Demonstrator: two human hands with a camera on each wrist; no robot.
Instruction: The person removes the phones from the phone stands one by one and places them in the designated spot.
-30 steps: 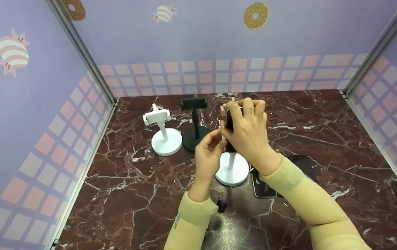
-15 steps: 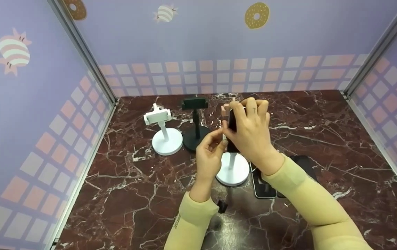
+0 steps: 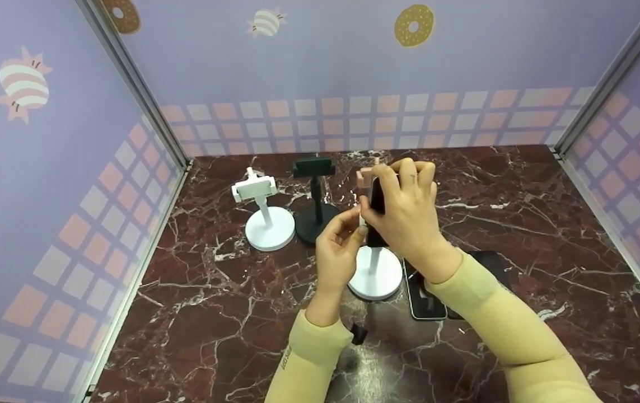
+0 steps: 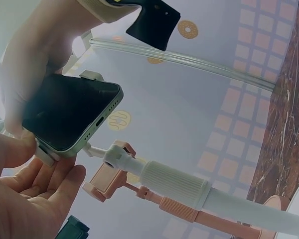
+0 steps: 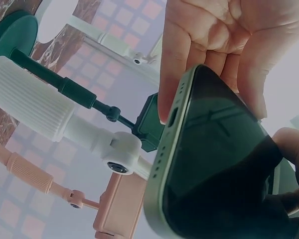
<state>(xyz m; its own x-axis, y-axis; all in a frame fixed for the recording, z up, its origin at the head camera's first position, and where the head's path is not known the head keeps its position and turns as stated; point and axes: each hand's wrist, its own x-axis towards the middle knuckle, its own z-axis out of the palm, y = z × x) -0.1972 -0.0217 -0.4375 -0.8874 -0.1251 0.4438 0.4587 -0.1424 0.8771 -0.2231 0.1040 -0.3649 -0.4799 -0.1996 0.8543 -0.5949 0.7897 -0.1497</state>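
My right hand [image 3: 409, 218] grips a smartphone [image 5: 219, 149] with a black screen and a pale green frame. The phone sits in the clamp [image 4: 45, 153] of a white phone stand [image 3: 375, 274], its port end facing the wrist cameras. From the left, my left hand [image 3: 336, 252] pinches the clamp's edge between thumb and fingers, its thumb against the phone's side. The stand's white stem [image 4: 174, 181] runs down from behind the phone to a round base. In the head view, my right hand hides most of the phone and the clamp.
Left of my hands stand another white phone stand [image 3: 254, 190] and a dark green one [image 3: 320, 221]. A pink stand [image 3: 363, 178] is partly hidden behind my right hand. Two dark phones lie by my right forearm, a nearer phone [image 3: 428, 302] and a farther phone [image 3: 490, 266]. Patterned walls enclose the marble table [image 3: 230, 313].
My right hand and the phone have shifted slightly to the right, and more of the phone's lower end shows. The left hand keeps its pinch at the clamp.
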